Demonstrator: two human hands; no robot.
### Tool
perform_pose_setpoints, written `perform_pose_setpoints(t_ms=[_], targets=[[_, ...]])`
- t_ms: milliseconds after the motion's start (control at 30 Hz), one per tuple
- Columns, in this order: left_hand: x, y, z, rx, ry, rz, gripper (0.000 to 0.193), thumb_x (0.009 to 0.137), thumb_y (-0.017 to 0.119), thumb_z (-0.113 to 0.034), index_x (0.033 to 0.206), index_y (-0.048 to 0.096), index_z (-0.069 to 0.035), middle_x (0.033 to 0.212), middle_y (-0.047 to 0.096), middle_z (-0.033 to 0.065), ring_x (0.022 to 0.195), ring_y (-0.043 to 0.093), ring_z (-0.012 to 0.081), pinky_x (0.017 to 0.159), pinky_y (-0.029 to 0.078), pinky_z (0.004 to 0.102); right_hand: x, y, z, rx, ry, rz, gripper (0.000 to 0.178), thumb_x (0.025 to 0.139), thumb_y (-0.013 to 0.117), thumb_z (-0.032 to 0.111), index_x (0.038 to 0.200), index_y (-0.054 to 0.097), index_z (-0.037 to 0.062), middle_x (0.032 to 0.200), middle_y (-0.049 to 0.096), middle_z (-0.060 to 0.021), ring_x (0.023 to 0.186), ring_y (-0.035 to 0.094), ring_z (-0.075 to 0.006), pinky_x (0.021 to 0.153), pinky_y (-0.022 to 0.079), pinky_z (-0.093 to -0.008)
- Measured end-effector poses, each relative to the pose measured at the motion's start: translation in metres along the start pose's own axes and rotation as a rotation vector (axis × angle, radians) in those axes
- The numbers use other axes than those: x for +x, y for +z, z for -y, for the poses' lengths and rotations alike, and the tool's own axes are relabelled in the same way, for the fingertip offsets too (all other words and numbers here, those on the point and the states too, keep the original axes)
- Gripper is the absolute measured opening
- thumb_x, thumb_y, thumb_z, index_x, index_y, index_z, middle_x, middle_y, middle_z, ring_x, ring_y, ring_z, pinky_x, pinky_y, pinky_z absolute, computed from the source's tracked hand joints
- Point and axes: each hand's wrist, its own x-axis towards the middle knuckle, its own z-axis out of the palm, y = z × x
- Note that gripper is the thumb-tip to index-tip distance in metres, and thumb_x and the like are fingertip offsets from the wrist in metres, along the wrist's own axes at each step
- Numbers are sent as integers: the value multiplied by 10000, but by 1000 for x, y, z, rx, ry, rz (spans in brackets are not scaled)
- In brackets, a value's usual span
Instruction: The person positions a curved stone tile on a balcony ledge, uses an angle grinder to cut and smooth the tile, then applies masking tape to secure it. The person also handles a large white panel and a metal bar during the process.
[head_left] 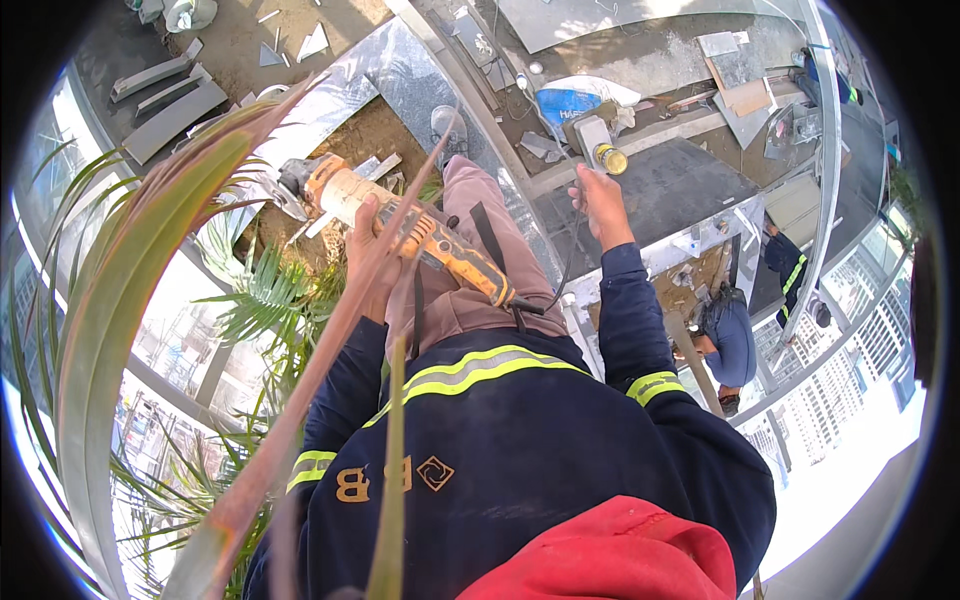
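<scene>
My left hand (370, 262) is wrapped round the body of a yellow and black angle grinder (445, 248), held across my lap. Its disc guard (284, 196) points to the far left, partly behind palm leaves. From the grinder's tail a dark power cord (567, 275) loops up toward my right hand (602, 207). That hand is closed, thumb and fingers pinched on the cord, over a dark slab. Just beyond it, a small round yellow-topped can (610, 158) sits beside a pale block.
Long palm leaves (95, 290) hang close on the left. Stone slabs (395, 62) edge a soil bed (372, 138). A blue and white sack (570, 100) lies ahead, among offcuts. Another person (732, 345) bends at the right; a second person (788, 265) is beyond.
</scene>
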Motion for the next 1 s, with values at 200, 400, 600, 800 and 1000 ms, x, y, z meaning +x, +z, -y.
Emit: perform_pose_setpoints(t_ms=[200, 400, 600, 800, 1000], targets=[[57, 55, 15, 179, 100, 16, 283, 910, 751, -50, 1154, 612, -13, 1024, 688, 67, 903, 696, 168, 805, 599, 351, -78, 94, 69, -269, -344, 615, 869, 890, 764, 488, 1458, 472, -100, 1458, 535, -270, 1393, 506, -371, 1139, 400, -423], [92, 104, 32, 406, 118, 47, 378, 848, 821, -49, 1136, 579, -12, 1022, 676, 60, 879, 678, 151, 765, 572, 317, -103, 143, 61, -403, -591, 297, 1002, 772, 837, 185, 1577, 279, -27, 1448, 526, -292, 1341, 529, -444, 1099, 446, -440], [118, 123, 39, 663, -35, 21, 556, 785, 881, -98, 1149, 485, 45, 1041, 658, 122, 909, 678, 173, 776, 579, 325, -95, 157, 48, -193, -422, 152, 966, 799, 767, 100, 1598, 233, -2, 1393, 563, -313, 1277, 591, -440, 1046, 482, -455], [173, 81, 25, 188, -437, 372, 544, 936, 753, -276, 1329, 507, 8, 1178, 670, 120, 1024, 692, 219, 888, 589, 379, -87, 175, 55, -35, -183, 220, 964, 831, 766, 75, 1614, 209, -3, 1438, 538, -199, 1318, 551, -275, 1127, 401, -381], [259, 44, 33, -34, -601, 353, 386, 945, 740, -236, 1222, 563, -34, 1069, 667, 109, 932, 702, 224, 778, 618, 415, -26, 216, 42, -114, -65, 269, 915, 853, 804, 190, 1578, 290, -27, 1370, 580, -159, 1230, 558, -192, 1043, 451, -347]])
